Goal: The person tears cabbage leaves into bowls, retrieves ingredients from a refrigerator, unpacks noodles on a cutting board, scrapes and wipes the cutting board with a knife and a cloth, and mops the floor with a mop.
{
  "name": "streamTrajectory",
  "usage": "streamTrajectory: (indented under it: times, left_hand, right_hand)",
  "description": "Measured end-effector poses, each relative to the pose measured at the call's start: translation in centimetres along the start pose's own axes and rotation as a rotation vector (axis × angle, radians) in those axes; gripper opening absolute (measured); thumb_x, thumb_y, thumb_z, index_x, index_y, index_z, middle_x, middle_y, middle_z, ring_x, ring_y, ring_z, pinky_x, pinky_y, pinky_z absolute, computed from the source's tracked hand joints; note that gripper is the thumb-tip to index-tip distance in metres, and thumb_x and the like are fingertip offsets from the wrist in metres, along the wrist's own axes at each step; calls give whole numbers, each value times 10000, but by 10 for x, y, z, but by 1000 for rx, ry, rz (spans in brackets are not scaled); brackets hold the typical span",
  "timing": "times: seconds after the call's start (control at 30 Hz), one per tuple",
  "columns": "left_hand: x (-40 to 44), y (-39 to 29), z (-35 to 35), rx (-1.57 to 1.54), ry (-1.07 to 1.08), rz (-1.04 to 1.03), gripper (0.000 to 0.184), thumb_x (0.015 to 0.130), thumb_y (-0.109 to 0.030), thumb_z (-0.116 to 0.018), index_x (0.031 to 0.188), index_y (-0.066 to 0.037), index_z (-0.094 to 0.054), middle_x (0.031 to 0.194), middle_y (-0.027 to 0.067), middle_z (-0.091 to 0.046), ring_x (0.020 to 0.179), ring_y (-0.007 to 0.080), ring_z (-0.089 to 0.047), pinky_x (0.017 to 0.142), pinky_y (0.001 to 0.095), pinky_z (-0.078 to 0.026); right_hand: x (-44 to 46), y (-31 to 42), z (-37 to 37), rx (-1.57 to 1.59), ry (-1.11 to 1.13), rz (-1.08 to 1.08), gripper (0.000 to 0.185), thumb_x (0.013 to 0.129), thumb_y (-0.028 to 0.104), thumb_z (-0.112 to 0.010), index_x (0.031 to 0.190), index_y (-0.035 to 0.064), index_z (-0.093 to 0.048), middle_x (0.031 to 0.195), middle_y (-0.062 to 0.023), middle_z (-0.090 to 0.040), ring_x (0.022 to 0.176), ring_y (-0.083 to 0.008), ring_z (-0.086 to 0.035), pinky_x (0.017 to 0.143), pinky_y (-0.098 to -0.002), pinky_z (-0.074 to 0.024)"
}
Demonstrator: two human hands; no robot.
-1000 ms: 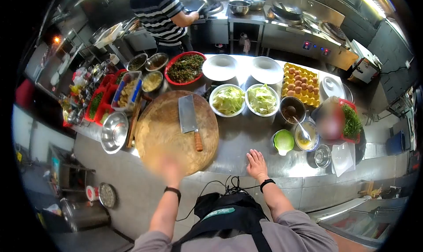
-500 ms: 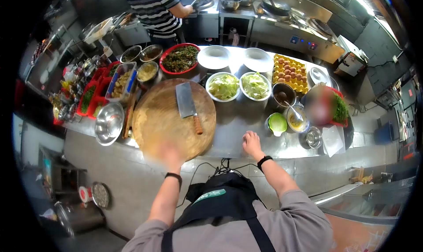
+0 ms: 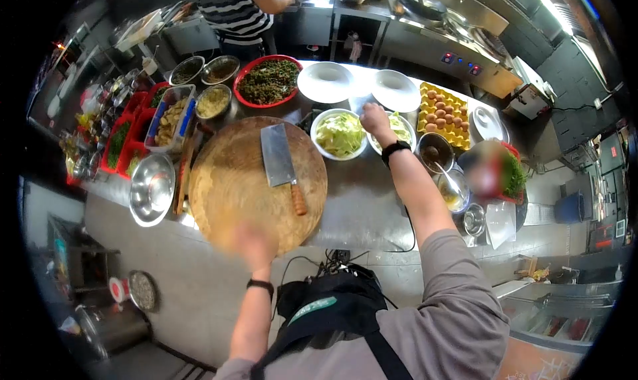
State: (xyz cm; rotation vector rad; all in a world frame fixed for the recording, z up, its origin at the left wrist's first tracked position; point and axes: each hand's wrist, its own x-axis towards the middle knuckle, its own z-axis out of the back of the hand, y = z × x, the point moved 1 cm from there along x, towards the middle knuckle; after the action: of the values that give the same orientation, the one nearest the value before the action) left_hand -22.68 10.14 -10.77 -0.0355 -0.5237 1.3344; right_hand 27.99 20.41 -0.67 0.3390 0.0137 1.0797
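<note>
My right hand [image 3: 376, 118] reaches over the left rim of the right-hand white bowl [image 3: 413, 135] of chopped leafy greens. Its fingers look curled, and whatever they may hold is hidden. Just left of it stands a matching white bowl [image 3: 361, 149] of pale shredded greens [image 3: 337, 131]. My left hand [image 3: 258, 244] is at the near edge of a round wooden chopping board [image 3: 226, 174]; a blur covers its fingers. On that board lies a cleaver [image 3: 277, 157], its wooden handle pointing toward me.
Two white plates [image 3: 325, 81] and an egg tray [image 3: 438, 117] line the far side. A red basin [image 3: 269, 81] of chopped greens and a steel bowl [image 3: 151, 189] sit left. Sauce pot [image 3: 435, 151] and small bowls stand right. A person in a striped shirt [image 3: 232, 11] works at the stove.
My right hand has moved forward from the counter's near edge to the right-hand bowl of greens. My forearm now covers the green bowl. The left hand stays by the board's near edge.
</note>
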Motion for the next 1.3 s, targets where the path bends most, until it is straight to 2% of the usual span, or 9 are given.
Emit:
streamTrajectory:
  times: [0.2,0.5,0.63,0.7,0.73,0.83,0.93,1.0,1.3]
  left_hand:
    - [7,-13,1,-40,124,122,421,862,-200,-546,1244,-24,-514,1414,185,-438,1348,384,-342,1126,537,-208]
    - [15,-23,2,94,126,29,448,868,-178,-526,1281,-9,-482,1421,210,-424,1349,396,-343,1129,531,-215]
    - [16,-23,0,37,122,59,435,870,-168,-519,1276,-18,-486,1414,210,-429,1345,393,-350,1128,525,-217]
    - [14,-25,1,151,96,-7,457,837,-160,-578,1261,-25,-473,1369,206,-445,1290,398,-388,1086,528,-277]
    - [13,-26,0,148,104,-14,457,837,-160,-578,1261,-25,-473,1369,206,-445,1290,398,-388,1086,528,-277]
    - [14,-26,1,138,134,30,453,828,-144,-553,1260,-30,-478,1412,205,-417,1329,398,-355,1120,527,-232]
    - [15,-25,1,160,131,8,451,833,-142,-552,1264,-29,-483,1407,201,-421,1328,399,-356,1116,530,-244]
    - [16,-25,0,151,115,14,450,834,-142,-553,1265,-30,-484,1405,200,-429,1328,400,-359,1114,537,-251]
    - [14,-24,-3,192,94,-3,448,836,-147,-552,1264,-32,-486,1399,198,-444,1327,397,-370,1098,538,-262]
  right_hand:
    - [93,-21,-55,-158,73,-47,320,855,129,-485,1157,97,-588,1176,-175,-583,1122,-363,-538,924,-508,-450]
    - [153,-35,-93,-271,177,-24,434,938,180,-419,1369,174,-470,1261,-140,-565,1209,-330,-504,983,-539,-395]
    - [157,-43,-85,-269,255,-18,394,917,168,-451,1300,156,-541,1275,-135,-558,1220,-322,-496,983,-547,-392]
    - [154,-48,-82,-274,196,53,296,874,142,-484,1101,111,-670,1194,-136,-612,1183,-316,-535,945,-513,-443]
    - [152,-52,-80,-276,201,43,296,874,142,-484,1101,111,-670,1194,-136,-612,1183,-316,-535,945,-513,-443]
    - [150,-62,-70,-117,95,-25,234,784,103,-506,860,50,-722,987,-196,-686,978,-365,-647,856,-440,-519]
    - [167,-107,-73,11,130,-183,270,820,134,-498,956,72,-722,1044,-199,-683,986,-362,-654,848,-458,-522]
    - [188,-160,-107,157,-105,-205,265,764,86,-508,916,25,-716,971,-206,-689,972,-357,-650,894,-394,-504]
    - [191,-261,-94,279,165,-310,259,858,128,-600,1070,20,-702,1068,-157,-698,1020,-283,-648,911,-340,-489]
